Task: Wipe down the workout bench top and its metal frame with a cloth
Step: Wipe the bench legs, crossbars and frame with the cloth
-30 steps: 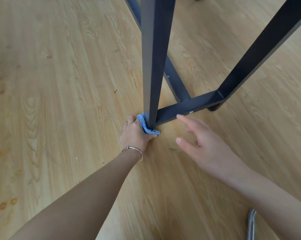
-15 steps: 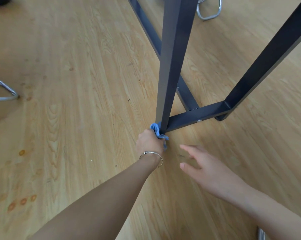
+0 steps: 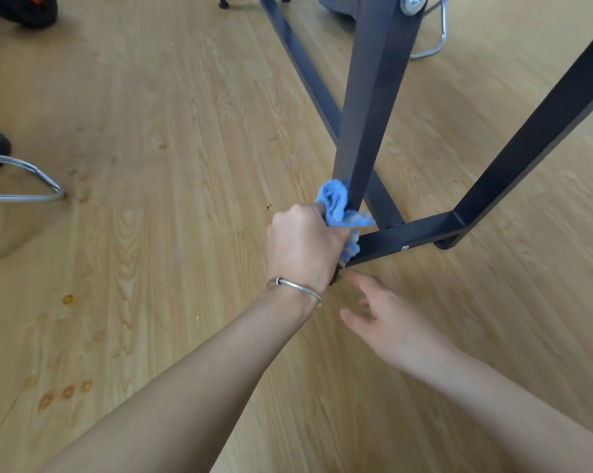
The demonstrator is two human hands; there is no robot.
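Where left hand grips, crumpled blue cloth wraps dark leg.

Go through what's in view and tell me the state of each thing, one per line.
Dark square metal leg: standing on the wooden floor.
Blue fabric cloth: bunched, pressed against the leg's lower end.
Left hand: grips the cloth round the leg.
Right hand: open, fingers spread, holding nothing.
Dark metal crossbar: low, joined to the leg.
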